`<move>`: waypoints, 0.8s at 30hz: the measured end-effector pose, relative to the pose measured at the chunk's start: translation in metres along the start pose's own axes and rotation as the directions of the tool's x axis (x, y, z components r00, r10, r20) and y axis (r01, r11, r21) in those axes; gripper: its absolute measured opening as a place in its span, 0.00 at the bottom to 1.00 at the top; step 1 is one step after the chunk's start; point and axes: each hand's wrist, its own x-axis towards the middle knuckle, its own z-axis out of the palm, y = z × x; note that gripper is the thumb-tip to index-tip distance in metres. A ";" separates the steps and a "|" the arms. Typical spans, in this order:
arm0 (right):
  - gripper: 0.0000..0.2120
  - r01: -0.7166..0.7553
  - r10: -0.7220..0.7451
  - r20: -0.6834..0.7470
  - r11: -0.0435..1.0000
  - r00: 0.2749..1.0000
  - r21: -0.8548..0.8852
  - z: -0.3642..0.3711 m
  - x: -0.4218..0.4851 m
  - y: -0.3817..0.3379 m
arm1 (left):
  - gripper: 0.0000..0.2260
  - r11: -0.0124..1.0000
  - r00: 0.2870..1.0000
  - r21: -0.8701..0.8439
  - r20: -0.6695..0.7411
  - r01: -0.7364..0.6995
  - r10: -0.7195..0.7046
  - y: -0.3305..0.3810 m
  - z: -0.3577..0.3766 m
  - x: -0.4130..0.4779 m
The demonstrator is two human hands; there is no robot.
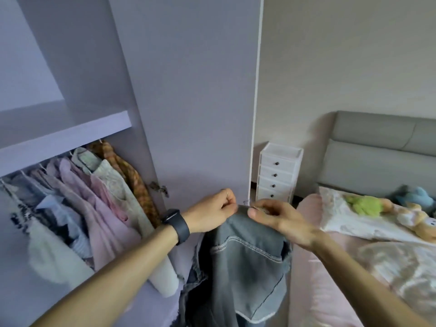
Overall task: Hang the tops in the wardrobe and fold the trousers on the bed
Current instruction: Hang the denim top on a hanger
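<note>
A blue-grey denim garment [243, 263] with pale stitching and frayed edges hangs in front of me, between the wardrobe and the bed. My left hand [212, 212], with a dark watch on the wrist, pinches its top edge from the left. My right hand [276, 218] pinches the same edge from the right, by a small white label. The open wardrobe [70, 138] stands to the left, with several tops [94, 192] hanging on its rail. To the right lies the bed [313, 279] with its pink sheet.
The open wardrobe door [200, 90] stands straight ahead behind the garment. A small white drawer unit [277, 173] sits by the wall. Soft toys [389, 208] and a pale quilt [396, 267] lie on the bed, under a grey headboard [377, 149].
</note>
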 end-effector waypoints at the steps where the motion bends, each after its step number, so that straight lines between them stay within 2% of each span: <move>1: 0.13 0.037 -0.036 0.007 0.993 0.999 -0.116 0.009 0.003 -0.001 | 0.06 0.999 1.000 0.051 0.004 0.000 0.000 -0.007 -0.005 -0.007; 3: 0.08 0.091 -0.092 0.009 0.948 0.996 -0.304 0.025 0.012 0.002 | 0.04 0.996 0.999 0.084 0.034 0.039 -0.042 -0.026 -0.014 -0.026; 5: 0.02 0.134 -0.142 0.013 0.894 0.990 -0.427 0.037 0.020 0.001 | 0.07 0.985 0.989 0.146 0.101 0.090 -0.105 -0.044 -0.024 -0.042; 8: 0.07 0.262 -0.258 0.083 0.812 0.963 -0.521 0.057 0.040 -0.002 | 0.07 0.918 0.975 0.368 0.100 0.149 -0.198 -0.074 -0.037 -0.064; 10: 0.09 0.347 -0.328 0.137 0.761 0.935 -0.548 0.066 0.059 -0.003 | 0.10 0.869 0.965 0.428 -0.031 0.248 -0.261 -0.090 -0.039 -0.077; 15: 0.11 0.480 -0.423 0.245 0.648 0.873 -0.591 0.089 0.100 -0.002 | 0.11 0.815 0.904 0.402 -0.278 0.416 -0.325 -0.121 -0.039 -0.115; 19: 0.13 0.518 -0.398 0.337 0.570 0.853 -0.637 0.101 0.142 0.004 | 0.08 0.609 0.769 0.478 -0.478 0.633 -0.424 -0.131 -0.063 -0.153; 21: 0.10 0.513 -0.333 0.391 0.565 0.858 -0.646 0.111 0.156 0.010 | 0.08 0.614 0.730 0.419 -0.526 0.669 -0.437 -0.129 -0.068 -0.171; 24: 0.05 0.517 -0.236 0.473 0.557 0.849 -0.650 0.133 0.169 0.016 | 0.13 0.655 0.654 0.222 -0.530 0.722 -0.540 -0.120 -0.069 -0.198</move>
